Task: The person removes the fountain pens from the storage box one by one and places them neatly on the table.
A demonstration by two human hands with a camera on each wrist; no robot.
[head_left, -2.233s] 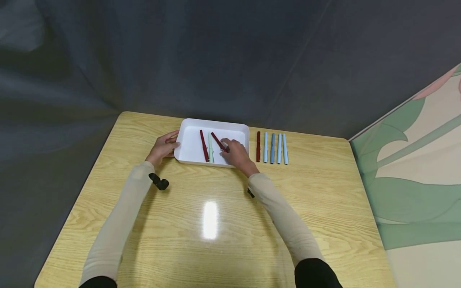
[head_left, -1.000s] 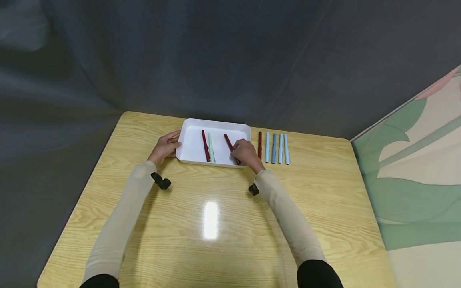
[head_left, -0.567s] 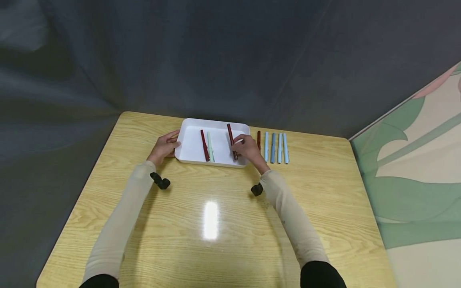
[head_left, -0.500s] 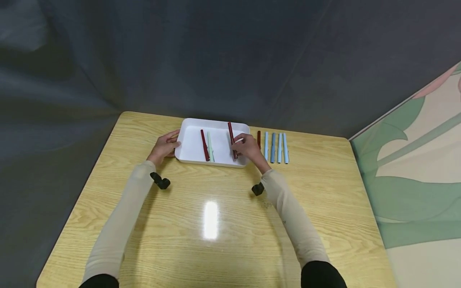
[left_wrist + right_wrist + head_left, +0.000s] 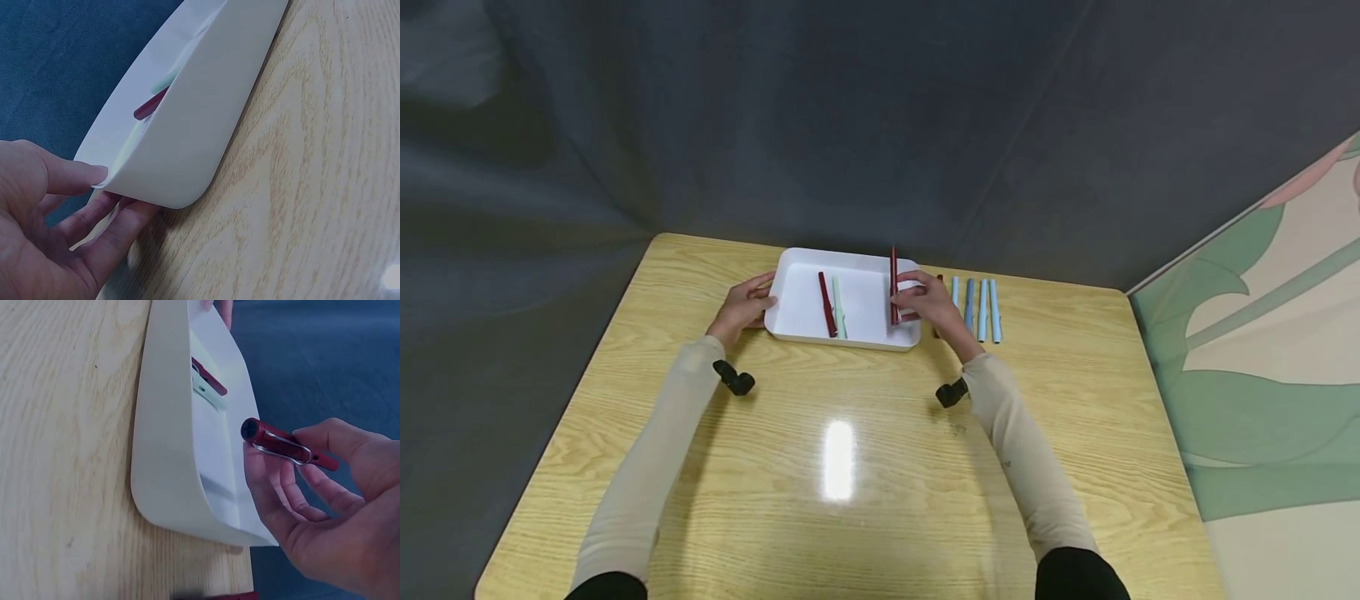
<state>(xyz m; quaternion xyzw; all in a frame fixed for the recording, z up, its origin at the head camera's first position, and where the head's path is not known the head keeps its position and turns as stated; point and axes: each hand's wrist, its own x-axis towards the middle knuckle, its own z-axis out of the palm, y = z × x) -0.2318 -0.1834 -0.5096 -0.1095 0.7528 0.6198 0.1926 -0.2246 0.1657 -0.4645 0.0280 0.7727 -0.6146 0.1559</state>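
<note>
My right hand (image 5: 928, 298) pinches a dark red pen (image 5: 893, 287) between thumb and fingers, above the right end of the white tray (image 5: 868, 325). The right wrist view shows that pen's wire clip (image 5: 281, 449) and dark round cap end. At the tray's left end my left hand (image 5: 743, 308) grips the rim; in the left wrist view the thumb (image 5: 75, 176) lies on the rim and the fingers reach beneath. Inside the tray lie another dark red pen (image 5: 827, 304) and a pale green pen (image 5: 839, 308), side by side.
Right of the tray, a row of pens lies on the wooden table (image 5: 760, 467): a dark red pen (image 5: 938, 283) partly hidden by my right hand, a grey-blue pen (image 5: 969, 310) and several light blue ones (image 5: 995, 312). A dark curtain (image 5: 865, 125) hangs behind the table.
My right hand has picked up the dark red pen from the tray's floor, straightened it and carried it up and right to the tray's right end. The left hand stays on the rim.
</note>
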